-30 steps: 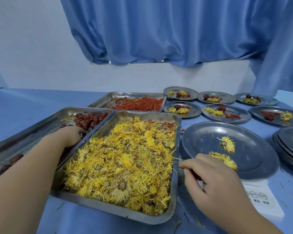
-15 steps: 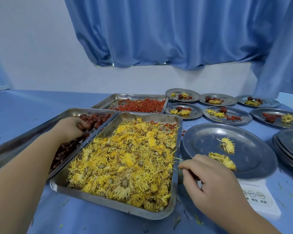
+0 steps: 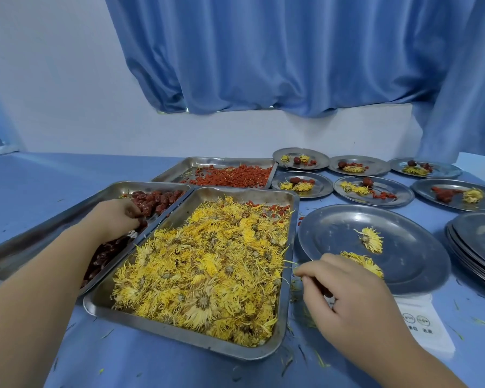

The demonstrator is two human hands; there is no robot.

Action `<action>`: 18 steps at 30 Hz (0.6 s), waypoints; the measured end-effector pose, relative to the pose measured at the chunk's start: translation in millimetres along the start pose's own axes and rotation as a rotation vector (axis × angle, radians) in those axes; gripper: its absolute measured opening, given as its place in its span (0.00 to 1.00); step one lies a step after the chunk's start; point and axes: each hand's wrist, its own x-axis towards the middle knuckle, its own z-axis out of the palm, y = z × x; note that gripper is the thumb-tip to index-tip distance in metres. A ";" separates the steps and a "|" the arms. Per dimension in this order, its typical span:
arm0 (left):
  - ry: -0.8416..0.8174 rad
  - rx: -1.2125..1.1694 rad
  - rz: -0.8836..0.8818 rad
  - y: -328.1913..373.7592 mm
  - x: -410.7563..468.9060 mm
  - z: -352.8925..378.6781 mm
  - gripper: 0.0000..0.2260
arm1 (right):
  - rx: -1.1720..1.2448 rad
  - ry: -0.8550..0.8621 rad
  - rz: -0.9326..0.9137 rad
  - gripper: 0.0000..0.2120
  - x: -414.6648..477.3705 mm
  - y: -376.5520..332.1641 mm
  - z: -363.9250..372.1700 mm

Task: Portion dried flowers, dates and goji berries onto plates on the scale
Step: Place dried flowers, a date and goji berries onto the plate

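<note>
Reaching L hand into dates, prob pinching.

Room over table left; plate stack blocks right

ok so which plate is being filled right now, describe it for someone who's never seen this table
Find the big tray of yellow flowers nearest the camera. Just to its right sits a plate on a white scale. Unlike the filled plates behind it, it holds only two yellow flowers, no dates or berries.
</note>
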 end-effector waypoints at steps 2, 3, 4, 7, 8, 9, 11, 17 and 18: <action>0.047 -0.169 0.032 10.3 -7.7 -4.3 0.05 | -0.004 0.010 0.006 0.12 1.6 1.8 -0.1; 0.058 -0.247 0.060 18.3 -13.2 -6.5 0.04 | 0.000 0.018 0.017 0.12 1.7 2.5 -0.2; 0.061 -0.313 0.090 27.6 -19.5 -8.5 0.04 | 0.015 0.033 0.034 0.11 1.4 3.5 -0.7; 0.034 -0.450 0.184 63.8 -38.7 -13.0 0.05 | 0.095 0.097 0.126 0.08 0.2 8.3 -6.5; 0.017 -0.481 0.220 77.5 -44.4 -13.7 0.05 | 0.143 0.130 0.177 0.08 0.2 10.8 -10.0; -0.007 -0.508 0.253 92.3 -50.1 -14.4 0.05 | 0.206 0.170 0.242 0.10 0.4 13.0 -14.5; -0.066 -0.542 0.309 122.7 -61.2 -15.4 0.06 | 0.368 0.248 0.402 0.12 1.8 17.6 -24.7; -0.179 -0.520 0.540 216.1 -94.1 -11.7 0.06 | 0.687 0.455 0.755 0.13 6.9 40.0 -52.5; -0.201 -0.513 0.574 230.8 -98.5 -9.1 0.06 | 0.715 0.485 0.797 0.13 7.3 43.1 -56.2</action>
